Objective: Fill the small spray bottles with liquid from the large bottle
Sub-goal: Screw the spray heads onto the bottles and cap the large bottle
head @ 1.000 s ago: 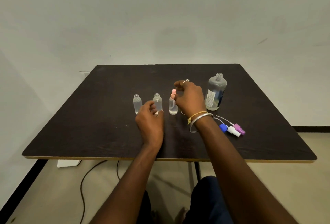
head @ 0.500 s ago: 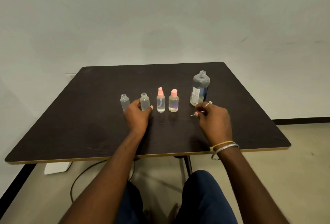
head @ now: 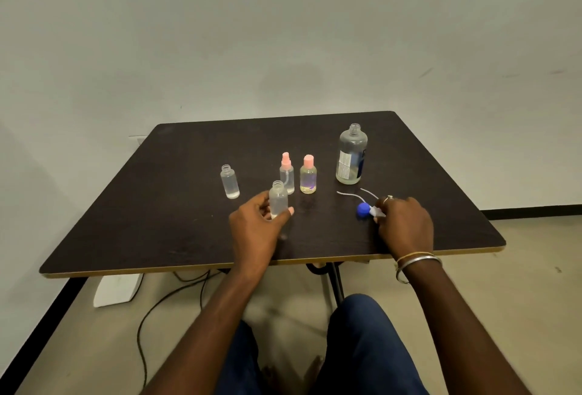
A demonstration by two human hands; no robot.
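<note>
My left hand [head: 255, 231] grips a small open clear bottle [head: 278, 199], held upright near the middle of the dark table [head: 157, 221]. My right hand [head: 404, 224] pinches a white spray head [head: 376, 211] lying on the table beside a blue cap [head: 362, 209]; thin white dip tubes [head: 349, 194] trail from it. The large clear bottle [head: 351, 155] stands uncapped at the back right with little liquid in it. Two small bottles with pink tops [head: 286, 172] [head: 308, 176] stand side by side. Another open small bottle [head: 230, 182] stands to the left.
The table's front edge [head: 189, 268] is close to my knees. A cable [head: 151, 309] and a white object [head: 116, 289] lie on the floor under the table's left side. A white wall stands behind the table.
My left hand has drawn the open small bottle toward me, out of the row. My right hand has moved down to the spray heads and taken hold of the white one.
</note>
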